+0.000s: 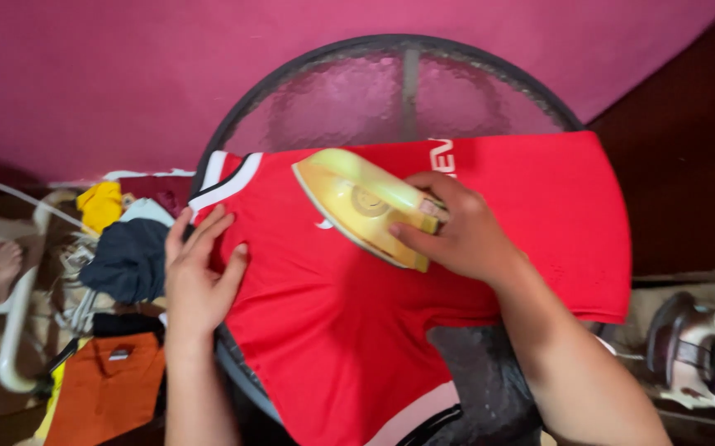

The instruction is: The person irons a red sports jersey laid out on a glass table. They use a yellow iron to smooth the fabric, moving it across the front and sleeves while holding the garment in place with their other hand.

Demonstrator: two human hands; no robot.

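A red shirt [423, 272] with white trim is spread over a round glass table [390, 91]. One yellow iron [361, 206] is set on the shirt's upper middle and is gripped at its rear by the right hand [460, 231], fingers wrapped around it. The left hand [200, 272] is laid flat on the shirt's left edge, fingers spread. A second iron [696, 351] is seen at the right, and a pile of clothes [122, 272] at the left.
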